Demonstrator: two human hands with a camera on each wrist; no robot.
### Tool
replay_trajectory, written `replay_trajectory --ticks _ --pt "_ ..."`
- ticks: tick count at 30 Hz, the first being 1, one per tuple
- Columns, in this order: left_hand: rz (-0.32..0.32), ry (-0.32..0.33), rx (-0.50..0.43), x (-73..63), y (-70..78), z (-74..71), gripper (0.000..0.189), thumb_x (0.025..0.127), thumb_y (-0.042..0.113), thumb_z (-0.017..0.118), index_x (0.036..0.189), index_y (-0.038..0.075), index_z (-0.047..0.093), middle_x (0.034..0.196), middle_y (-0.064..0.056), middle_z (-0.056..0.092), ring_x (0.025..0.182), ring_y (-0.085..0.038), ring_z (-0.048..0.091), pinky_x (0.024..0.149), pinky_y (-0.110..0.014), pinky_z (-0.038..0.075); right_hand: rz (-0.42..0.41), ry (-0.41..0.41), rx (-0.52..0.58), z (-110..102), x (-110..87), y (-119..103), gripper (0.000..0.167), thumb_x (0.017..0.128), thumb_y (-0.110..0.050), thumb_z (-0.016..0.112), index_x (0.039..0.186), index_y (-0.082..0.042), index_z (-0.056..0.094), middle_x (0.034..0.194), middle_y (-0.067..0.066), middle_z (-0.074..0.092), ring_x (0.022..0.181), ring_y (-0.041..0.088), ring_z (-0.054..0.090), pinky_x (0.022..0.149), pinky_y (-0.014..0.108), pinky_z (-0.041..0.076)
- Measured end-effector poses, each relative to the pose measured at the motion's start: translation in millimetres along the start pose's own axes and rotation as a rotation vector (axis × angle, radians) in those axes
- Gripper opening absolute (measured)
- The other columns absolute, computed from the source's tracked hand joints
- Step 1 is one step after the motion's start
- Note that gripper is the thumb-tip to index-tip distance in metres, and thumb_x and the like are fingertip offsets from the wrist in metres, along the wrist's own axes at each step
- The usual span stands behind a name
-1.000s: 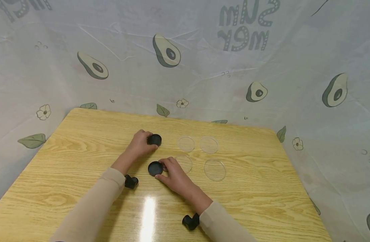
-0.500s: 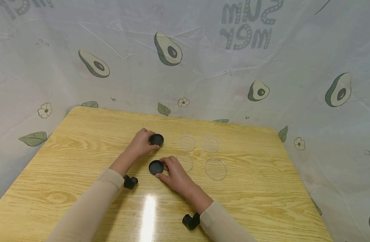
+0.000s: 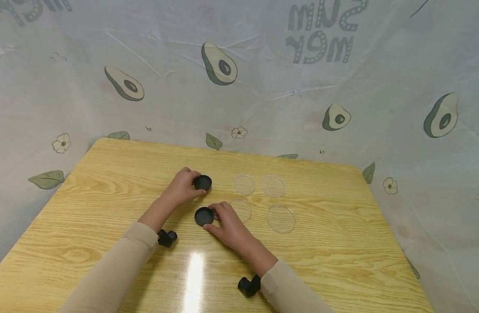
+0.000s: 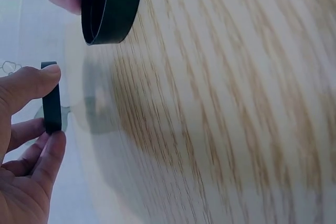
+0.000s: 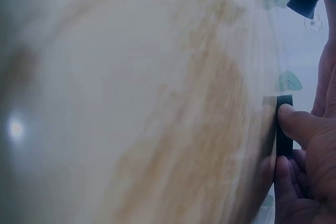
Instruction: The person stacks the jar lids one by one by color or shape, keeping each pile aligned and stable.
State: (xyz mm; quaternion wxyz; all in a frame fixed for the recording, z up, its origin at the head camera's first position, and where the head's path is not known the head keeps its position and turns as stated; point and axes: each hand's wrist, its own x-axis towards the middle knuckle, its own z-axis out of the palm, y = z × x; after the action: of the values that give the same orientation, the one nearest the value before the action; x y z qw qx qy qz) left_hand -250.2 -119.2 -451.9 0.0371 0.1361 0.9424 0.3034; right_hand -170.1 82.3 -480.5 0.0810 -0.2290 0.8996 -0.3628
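My left hand (image 3: 181,187) grips a shallow round black lid (image 3: 202,183) by its left edge, with its open hollow side facing up. Nearer to me, a second black lid (image 3: 204,216) is held at its right edge between the thumb and fingers of my right hand (image 3: 229,226). In the left wrist view, the left hand's lid (image 4: 51,98) appears edge-on, and the right hand's lid (image 4: 113,11) looms at the top. The right wrist view has the right hand's lid (image 5: 284,129) edge-on, low over the tabletop.
Right of the hands, several thin transparent discs (image 3: 280,218) lie in two rows on the wooden table (image 3: 329,243); the right hand partly overlaps one (image 3: 241,211). Black wrist cameras (image 3: 249,287) stick out beside both forearms. A printed cloth (image 3: 270,113) hangs behind the table.
The head view has shifted slightly. Both hands keep hold of their black lids in nearly the same places, and the transparent discs have not moved.
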Motion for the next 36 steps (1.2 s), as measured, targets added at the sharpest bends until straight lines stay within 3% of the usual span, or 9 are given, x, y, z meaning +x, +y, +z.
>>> replay_trajectory --ticks 17,36 --pt "0.043 -0.012 -0.004 -10.9 -3.4 2.0 0.059 0.09 0.02 0.083 0.136 -0.01 0.062 0.117 -0.026 0.061 0.094 -0.029 0.058 0.087 -0.045 0.054 0.006 0.008 0.009 -0.9 -2.8 1.0 0.049 0.099 -0.02 0.075 0.141 -0.001 0.058 0.125 0.012 0.059 0.107 0.018 0.057 0.097 0.031 0.054" --pt "0.089 -0.016 -0.021 -34.4 -5.9 3.7 0.056 0.089 0.017 0.083 0.135 -0.009 0.063 0.114 -0.022 0.061 0.09 -0.025 0.057 0.081 -0.04 0.053 0.017 0.003 0.007 1.8 -2.3 -0.7 0.05 0.1 -0.022 0.073 0.142 -0.001 0.057 0.13 0.014 0.058 0.114 0.021 0.058 0.1 0.034 0.055"
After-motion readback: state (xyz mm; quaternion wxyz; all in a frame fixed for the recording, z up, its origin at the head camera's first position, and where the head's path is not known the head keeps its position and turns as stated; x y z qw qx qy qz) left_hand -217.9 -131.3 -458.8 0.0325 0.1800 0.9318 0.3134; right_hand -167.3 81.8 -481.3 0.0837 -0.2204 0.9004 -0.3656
